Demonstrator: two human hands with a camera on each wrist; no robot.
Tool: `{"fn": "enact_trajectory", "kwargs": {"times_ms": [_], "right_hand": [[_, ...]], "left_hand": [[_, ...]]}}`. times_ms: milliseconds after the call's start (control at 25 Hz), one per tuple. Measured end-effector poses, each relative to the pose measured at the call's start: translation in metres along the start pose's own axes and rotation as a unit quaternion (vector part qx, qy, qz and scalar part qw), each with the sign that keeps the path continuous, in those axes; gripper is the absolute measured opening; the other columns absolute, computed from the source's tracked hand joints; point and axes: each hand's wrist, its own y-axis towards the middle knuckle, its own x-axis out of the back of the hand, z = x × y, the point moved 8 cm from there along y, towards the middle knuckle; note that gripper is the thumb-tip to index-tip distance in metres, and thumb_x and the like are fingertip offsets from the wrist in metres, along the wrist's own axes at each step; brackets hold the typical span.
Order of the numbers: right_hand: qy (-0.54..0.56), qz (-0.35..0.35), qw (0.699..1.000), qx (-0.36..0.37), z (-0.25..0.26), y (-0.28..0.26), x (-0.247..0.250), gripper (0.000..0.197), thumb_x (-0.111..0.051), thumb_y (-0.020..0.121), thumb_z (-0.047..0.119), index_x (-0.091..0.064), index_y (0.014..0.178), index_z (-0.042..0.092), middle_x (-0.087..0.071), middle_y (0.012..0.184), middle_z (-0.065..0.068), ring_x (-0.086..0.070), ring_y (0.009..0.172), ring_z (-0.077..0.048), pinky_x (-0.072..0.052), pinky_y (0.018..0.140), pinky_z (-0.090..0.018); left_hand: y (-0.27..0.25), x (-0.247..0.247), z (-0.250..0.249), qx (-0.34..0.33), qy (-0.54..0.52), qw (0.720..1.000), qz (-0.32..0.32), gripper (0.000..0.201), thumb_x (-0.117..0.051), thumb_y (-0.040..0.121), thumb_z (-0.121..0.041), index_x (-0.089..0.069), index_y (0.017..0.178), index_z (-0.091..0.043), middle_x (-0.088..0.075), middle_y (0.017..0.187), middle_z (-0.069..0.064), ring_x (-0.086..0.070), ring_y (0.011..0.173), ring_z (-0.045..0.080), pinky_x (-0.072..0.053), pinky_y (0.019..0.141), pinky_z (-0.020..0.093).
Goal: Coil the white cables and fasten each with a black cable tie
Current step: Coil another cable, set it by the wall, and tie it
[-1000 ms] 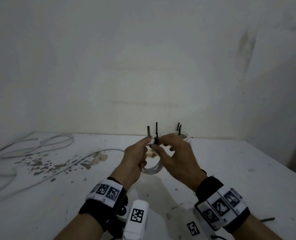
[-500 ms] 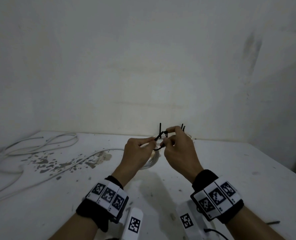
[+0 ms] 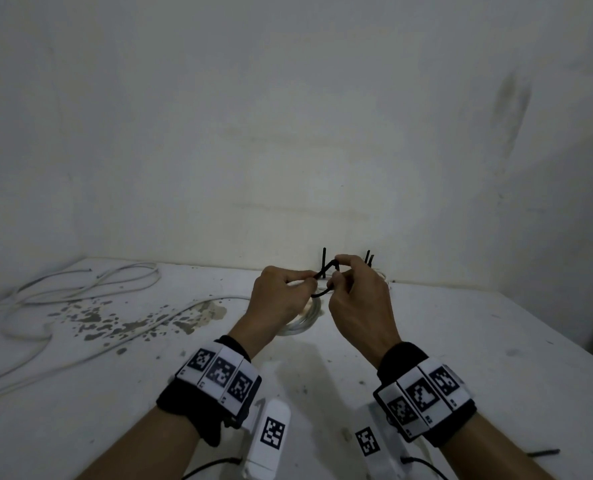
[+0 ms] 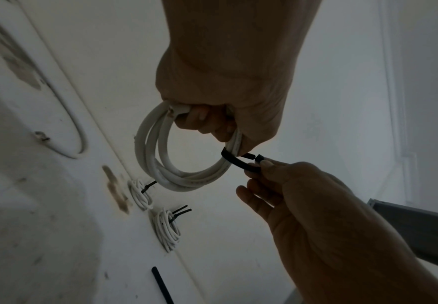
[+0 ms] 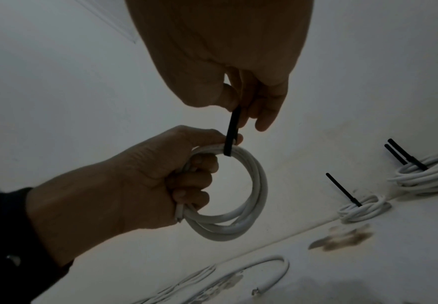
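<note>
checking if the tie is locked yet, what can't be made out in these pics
- Tie: left wrist view shows its tip near the head, but whether it is threaded is too small to tell; the head view hides it behind both hands.
- Coil: the left hand covers where its ends sit.
- Right hand: its fingers hide the tie's upper end in the right wrist view.
- Loose cables: cut off by the head view's left edge.

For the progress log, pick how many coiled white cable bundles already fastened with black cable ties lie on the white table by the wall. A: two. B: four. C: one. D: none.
A: the right wrist view shows two tied white cable bundles on the white table, a smaller one and a larger one, each with black tie tails sticking up.
</note>
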Motion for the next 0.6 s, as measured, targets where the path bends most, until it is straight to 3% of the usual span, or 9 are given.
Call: {"fn": "enact_trajectory", "kwargs": {"times_ms": [200,360,480,600], "right_hand": [[-0.011,-0.023,0.999,0.019,0.001,0.001,-0.003,0.034,-0.042,0.097,0.000,-0.059,0.125,0.007,-0.057,0.068,0.006,-0.050,0.056,-0.004,-0.038,0.054,-0.014],[0.002,-0.056,0.998,0.015,0.003,0.000,-0.002,0.035,-0.041,0.098,0.003,-0.060,0.127,0.007,-0.059,0.072,0.005,-0.051,0.061,-0.005,-0.040,0.060,-0.019],[0.022,-0.092,0.995,-0.003,0.002,-0.002,0.002,0.035,-0.040,0.099,0.004,-0.059,0.128,0.009,-0.060,0.074,0.005,-0.055,0.064,-0.006,-0.040,0.059,-0.012],[0.035,-0.100,0.994,-0.003,0.005,-0.003,0.006,0.032,-0.041,0.099,0.003,-0.061,0.123,0.009,-0.059,0.071,0.005,-0.054,0.062,-0.006,-0.041,0.058,-0.009]], "left_hand": [[0.002,0.001,-0.008,-0.020,0.042,0.999,0.007,0.021,-0.064,0.084,-0.021,-0.080,0.097,-0.025,-0.077,0.094,-0.009,-0.070,0.080,0.008,-0.056,0.079,0.028],[0.001,0.002,-0.015,-0.027,0.053,0.998,0.000,0.022,-0.063,0.085,-0.022,-0.080,0.098,-0.026,-0.076,0.097,-0.010,-0.068,0.080,0.005,-0.053,0.070,0.021],[0.001,0.001,-0.019,-0.022,0.054,0.998,0.001,0.021,-0.065,0.085,-0.023,-0.080,0.099,-0.026,-0.076,0.097,-0.010,-0.063,0.071,0.002,-0.044,0.061,0.017],[0.002,0.000,-0.021,-0.010,0.046,0.999,0.004,0.021,-0.065,0.084,-0.024,-0.080,0.099,-0.026,-0.077,0.095,-0.009,-0.062,0.064,0.000,-0.043,0.057,0.014]]}}
